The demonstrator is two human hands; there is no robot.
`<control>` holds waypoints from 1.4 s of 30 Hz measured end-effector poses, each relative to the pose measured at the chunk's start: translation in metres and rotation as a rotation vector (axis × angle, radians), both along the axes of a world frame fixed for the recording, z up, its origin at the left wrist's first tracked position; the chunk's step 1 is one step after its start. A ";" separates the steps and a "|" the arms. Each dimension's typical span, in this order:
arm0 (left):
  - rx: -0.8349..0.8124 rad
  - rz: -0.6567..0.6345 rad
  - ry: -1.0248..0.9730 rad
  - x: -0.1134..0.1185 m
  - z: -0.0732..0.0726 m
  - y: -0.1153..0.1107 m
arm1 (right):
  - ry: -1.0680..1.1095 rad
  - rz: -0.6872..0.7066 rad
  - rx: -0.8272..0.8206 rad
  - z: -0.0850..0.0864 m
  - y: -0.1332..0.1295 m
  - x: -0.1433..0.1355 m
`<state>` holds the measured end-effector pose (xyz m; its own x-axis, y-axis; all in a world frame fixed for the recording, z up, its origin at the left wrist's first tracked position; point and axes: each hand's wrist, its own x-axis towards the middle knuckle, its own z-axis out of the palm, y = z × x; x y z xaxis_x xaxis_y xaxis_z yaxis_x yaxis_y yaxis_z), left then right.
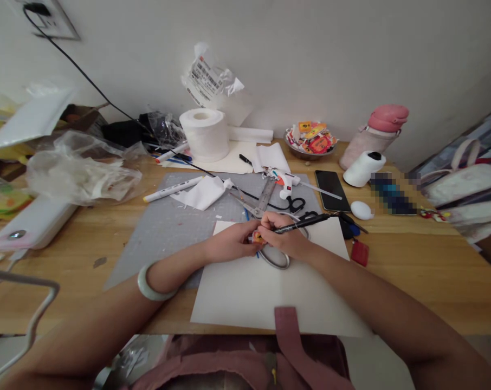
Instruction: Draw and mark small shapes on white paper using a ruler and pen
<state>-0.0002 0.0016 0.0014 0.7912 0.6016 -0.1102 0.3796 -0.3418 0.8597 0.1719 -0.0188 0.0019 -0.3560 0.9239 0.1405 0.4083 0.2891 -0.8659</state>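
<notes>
Fingers of my left hand (233, 241) are closed around a small orange and yellow piece (258, 236). My right hand (288, 234) grips a black marker pen (302, 223) that slants up to the right, its writing end close to the piece. Both hands meet over the top of a large white sheet (270, 298). Just beneath them lies a pair of scissors with grey loop handles (276, 259), partly hidden by the hands. A grey cutting mat (164, 233) extends under the sheet's left side.
A white glue gun (288, 185), a metal ruler (267, 194) and black-handled scissors (296, 204) lie behind the hands. Farther back are a white roll (205, 138) and a bowl (310, 154) of colourful pieces. A phone (332, 190) and pink bottle (369, 141) stand right; plastic bags (83, 168) left.
</notes>
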 end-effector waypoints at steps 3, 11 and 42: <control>0.004 -0.001 0.000 0.000 0.000 0.000 | 0.012 0.001 0.001 -0.001 0.000 0.000; -0.008 -0.010 0.003 0.001 -0.001 0.001 | 0.042 -0.017 -0.004 -0.008 0.001 0.000; 0.019 -0.003 0.012 0.000 0.000 0.001 | 0.019 0.001 -0.001 -0.003 0.000 0.000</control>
